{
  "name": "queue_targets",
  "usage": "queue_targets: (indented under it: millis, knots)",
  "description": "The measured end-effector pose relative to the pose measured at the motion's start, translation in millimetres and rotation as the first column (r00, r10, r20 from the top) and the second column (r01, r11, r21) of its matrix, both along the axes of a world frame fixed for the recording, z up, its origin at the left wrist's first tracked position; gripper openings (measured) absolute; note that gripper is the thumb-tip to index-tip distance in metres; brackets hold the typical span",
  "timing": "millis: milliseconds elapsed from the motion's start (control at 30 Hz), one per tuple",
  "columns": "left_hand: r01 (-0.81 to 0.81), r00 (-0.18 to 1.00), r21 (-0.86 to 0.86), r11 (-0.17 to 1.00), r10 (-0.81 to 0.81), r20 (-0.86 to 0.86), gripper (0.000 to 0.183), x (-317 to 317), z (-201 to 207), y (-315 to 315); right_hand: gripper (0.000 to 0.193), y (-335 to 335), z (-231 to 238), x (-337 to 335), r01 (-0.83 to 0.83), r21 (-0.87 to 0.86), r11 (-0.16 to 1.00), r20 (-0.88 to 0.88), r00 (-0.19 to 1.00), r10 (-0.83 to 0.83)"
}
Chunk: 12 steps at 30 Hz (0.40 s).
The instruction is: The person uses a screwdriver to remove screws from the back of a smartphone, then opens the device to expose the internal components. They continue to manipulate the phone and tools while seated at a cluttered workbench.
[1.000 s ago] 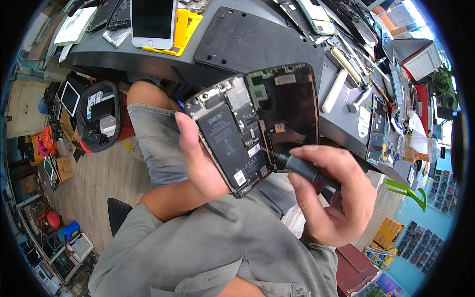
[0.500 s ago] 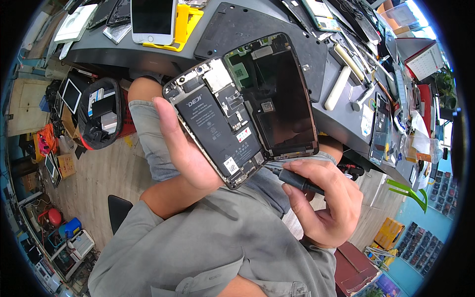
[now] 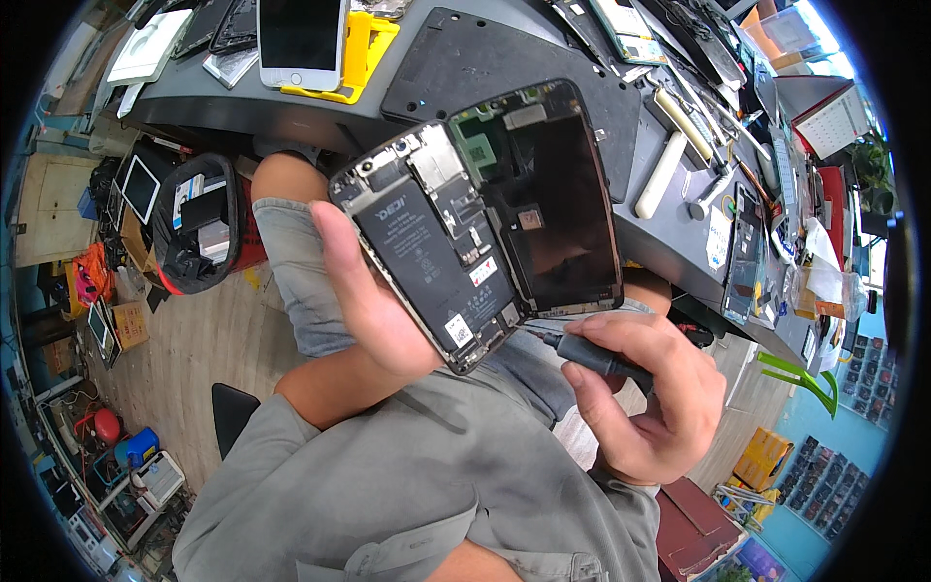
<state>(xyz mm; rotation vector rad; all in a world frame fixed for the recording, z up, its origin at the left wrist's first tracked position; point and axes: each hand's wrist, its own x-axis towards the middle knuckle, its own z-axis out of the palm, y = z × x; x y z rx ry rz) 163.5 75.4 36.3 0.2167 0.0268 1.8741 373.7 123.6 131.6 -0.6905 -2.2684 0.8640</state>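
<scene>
An opened smartphone is in my left hand (image 3: 378, 310), with its back half, the phone body (image 3: 417, 242), in my palm and my thumb along the left edge. A black battery, boards and metal shields show inside. The detached-edge screen (image 3: 562, 213) stands folded out to the right, still beside the body at the lower corner. My right hand (image 3: 659, 388) pinches a slim-tipped, black-handled screwdriver (image 3: 601, 357) between thumb and fingers. Its thin tip lies near the phone's lower edge, by the fold; whether it touches cannot be made out.
The grey workbench (image 3: 281, 126) ahead holds a white phone (image 3: 301, 44) on a yellow stand (image 3: 373, 48), a dark mat (image 3: 436, 68) and several hand tools, among them a white-handled one (image 3: 662, 175). A lined bin (image 3: 238, 233) stands left on the wooden floor. My lap is below the phone.
The phone has shifted slightly right and down, tilting a little. My right hand has moved slightly right and down with the screwdriver.
</scene>
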Motion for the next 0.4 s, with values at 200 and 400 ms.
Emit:
queue_targets:
  millis: [200, 400]
  knots:
    - [0.119, 0.992, 0.095, 0.988, -0.122, 0.024, 0.118, 18, 0, -4, 0.036, 6, 0, -20, 0.054, -0.002, 0.999, -0.165, 0.985, -0.054]
    - [0.157, 0.987, 0.083, 0.984, -0.153, -0.052, 0.126, 22, -9, -12, 0.033, 2, 0, -31, 0.107, -0.049, 0.993, -0.158, 0.981, -0.114]
